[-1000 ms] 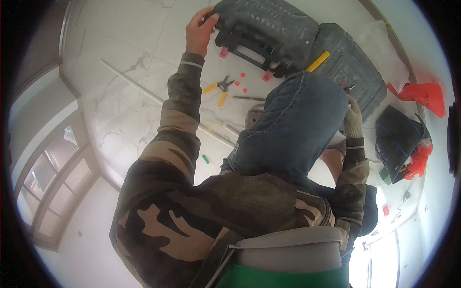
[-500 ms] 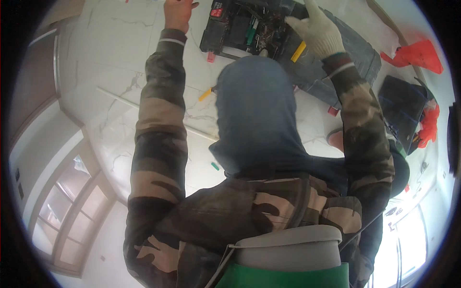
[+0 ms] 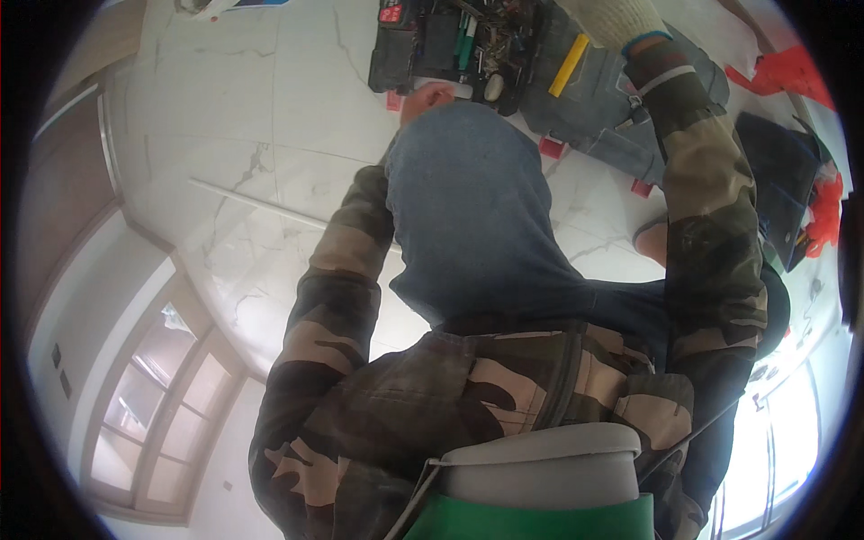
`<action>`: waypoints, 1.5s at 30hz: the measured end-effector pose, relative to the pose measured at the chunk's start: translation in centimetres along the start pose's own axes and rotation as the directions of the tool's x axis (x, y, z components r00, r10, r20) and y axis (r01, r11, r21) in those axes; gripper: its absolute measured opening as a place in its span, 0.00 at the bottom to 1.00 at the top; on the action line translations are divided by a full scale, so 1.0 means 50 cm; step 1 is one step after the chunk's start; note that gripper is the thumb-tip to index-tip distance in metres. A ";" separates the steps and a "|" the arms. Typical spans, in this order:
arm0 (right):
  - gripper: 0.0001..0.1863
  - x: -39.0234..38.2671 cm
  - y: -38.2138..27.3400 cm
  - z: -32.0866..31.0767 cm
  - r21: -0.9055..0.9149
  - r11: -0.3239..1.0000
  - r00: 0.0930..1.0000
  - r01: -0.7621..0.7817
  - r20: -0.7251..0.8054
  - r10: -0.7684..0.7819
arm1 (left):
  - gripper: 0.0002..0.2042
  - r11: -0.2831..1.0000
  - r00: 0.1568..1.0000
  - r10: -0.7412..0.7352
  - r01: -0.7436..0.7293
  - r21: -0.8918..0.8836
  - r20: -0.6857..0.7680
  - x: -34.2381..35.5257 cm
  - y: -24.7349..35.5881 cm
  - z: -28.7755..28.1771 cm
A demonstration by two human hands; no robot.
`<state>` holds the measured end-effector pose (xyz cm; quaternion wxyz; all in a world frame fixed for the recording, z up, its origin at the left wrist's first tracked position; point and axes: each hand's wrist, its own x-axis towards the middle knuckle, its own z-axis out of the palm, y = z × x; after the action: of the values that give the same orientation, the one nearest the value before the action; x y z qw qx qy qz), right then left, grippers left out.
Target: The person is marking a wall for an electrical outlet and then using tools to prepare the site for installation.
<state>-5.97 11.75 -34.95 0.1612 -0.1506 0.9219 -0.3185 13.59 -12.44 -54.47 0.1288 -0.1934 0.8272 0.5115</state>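
Note:
An open black toolbox [image 3: 392, 59] lies on the floor beyond my knee, with green-handled tools [image 3: 466, 41] and small metal pieces in its tray. My bare left hand [image 3: 427, 101] is at the box's near edge, its fingers curled. My knee hides part of that hand, and I cannot make out what it holds, if anything. My right hand [image 3: 612, 20], in a cream knit glove, is over the far part of the grey lid [image 3: 589, 103]. The upper edge of the picture cuts off its fingers. A yellow strip [image 3: 569, 65] lies on the lid close to the glove.
A thin white strip [image 3: 256, 202] lies on the marbled tile floor [image 3: 216, 126] at left. Further right are a black bag [image 3: 769, 184] and red plastic bags [image 3: 783, 79]. A grey and green container [image 3: 540, 468] is close to my body at the bottom.
My left hand has come back and to the right, to the toolbox's near edge. My right hand has moved up and slightly right, partly out of the picture. The view has shifted slightly.

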 end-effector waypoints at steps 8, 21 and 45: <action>0.28 0.001 0.010 0.008 -0.090 0.996 0.999 0.029 -0.039 -0.033 | 0.14 0.989 0.956 -0.147 0.142 0.041 0.252 0.018 0.048 0.109; 0.29 -0.038 -0.010 0.001 -0.103 0.994 0.994 0.022 -0.103 -0.033 | 0.12 0.943 0.995 -0.100 0.088 0.321 0.021 0.147 0.057 0.268; 0.26 -0.050 -0.012 0.010 -0.087 0.995 0.996 -0.045 -0.085 0.038 | 0.13 0.944 0.984 -0.169 0.143 0.296 0.061 0.165 0.028 0.270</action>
<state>-3.39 11.99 -34.46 0.1226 -0.1251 0.9440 -0.2795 5.81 -1.34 -62.72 0.2312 -0.2152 0.8690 0.3808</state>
